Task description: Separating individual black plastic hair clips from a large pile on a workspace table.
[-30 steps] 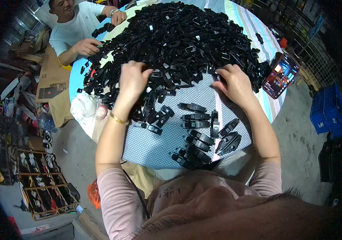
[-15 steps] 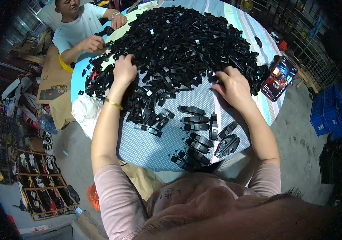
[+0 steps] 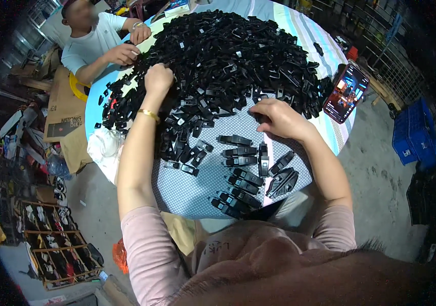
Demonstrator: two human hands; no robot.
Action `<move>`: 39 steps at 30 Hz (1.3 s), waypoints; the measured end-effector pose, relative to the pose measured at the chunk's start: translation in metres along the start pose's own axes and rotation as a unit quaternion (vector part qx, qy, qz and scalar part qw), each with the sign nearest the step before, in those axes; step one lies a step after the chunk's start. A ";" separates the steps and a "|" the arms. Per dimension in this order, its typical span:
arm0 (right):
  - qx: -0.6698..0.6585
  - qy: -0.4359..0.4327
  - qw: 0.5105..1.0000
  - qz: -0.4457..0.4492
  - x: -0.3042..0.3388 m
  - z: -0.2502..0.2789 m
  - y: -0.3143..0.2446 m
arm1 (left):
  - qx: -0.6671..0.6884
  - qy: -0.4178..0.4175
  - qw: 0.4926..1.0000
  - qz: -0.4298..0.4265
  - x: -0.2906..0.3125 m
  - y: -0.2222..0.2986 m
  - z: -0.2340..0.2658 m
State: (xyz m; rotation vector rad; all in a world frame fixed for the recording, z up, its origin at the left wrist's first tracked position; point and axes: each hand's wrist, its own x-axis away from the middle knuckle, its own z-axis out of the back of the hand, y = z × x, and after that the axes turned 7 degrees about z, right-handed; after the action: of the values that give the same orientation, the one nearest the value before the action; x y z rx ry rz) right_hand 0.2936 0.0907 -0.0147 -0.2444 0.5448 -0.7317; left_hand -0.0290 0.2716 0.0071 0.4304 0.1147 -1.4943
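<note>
A big heap of small black plastic clip-like parts [image 3: 228,56] covers the far half of the round table. My left hand [image 3: 158,79] is over the heap's left side, its fingers curled down among the parts; whatever they hold is hidden. At the heap's near right edge, my right hand [image 3: 278,118] has its fingers bent and its thumb apart from them, just above the cloth. Dark parts lie close to its fingertips, but none shows clearly in its grasp. Nearer me, several longer black buckle-like pieces [image 3: 239,151] lie in rough rows.
A phone [image 3: 347,94] with a lit screen stands at the table's right edge. A white crumpled bag [image 3: 107,148] sits at the left edge. Across the table, a co-worker's hand [image 3: 122,54] is beside the heap. A blue crate [image 3: 411,133] stands on the floor at right.
My left hand has curled, its fingers now turned down out of sight. My right hand has moved left and slightly nearer me. The whole view has shifted a little.
</note>
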 end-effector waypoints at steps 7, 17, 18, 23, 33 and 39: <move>0.035 0.014 0.999 -0.002 -0.005 0.004 -0.010 | 0.226 0.069 0.969 -0.076 0.063 0.016 0.045; 0.007 0.032 0.997 -0.065 -0.005 -0.001 -0.015 | 0.329 -0.304 0.882 -0.148 0.171 0.064 0.037; 0.007 0.031 0.997 -0.064 -0.006 0.000 -0.017 | 0.330 -0.303 0.882 -0.147 0.172 0.061 0.033; -0.311 0.092 0.938 -0.119 -0.011 -0.007 -0.028 | 0.291 -0.321 0.875 -0.217 0.176 0.062 0.038; -0.123 -0.107 0.986 -0.026 -0.001 0.005 -0.022 | 0.392 -0.233 0.849 -0.266 0.203 0.067 0.038; -0.023 0.017 0.998 -0.056 -0.004 0.008 -0.026 | 0.374 -0.511 0.771 -0.074 0.171 0.071 0.044</move>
State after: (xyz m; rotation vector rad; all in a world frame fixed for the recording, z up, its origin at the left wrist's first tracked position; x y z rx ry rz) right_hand 0.2809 0.0746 0.0035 -0.3072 0.5845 -0.8346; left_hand 0.0470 0.0968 0.0047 0.1667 -1.3855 -1.7060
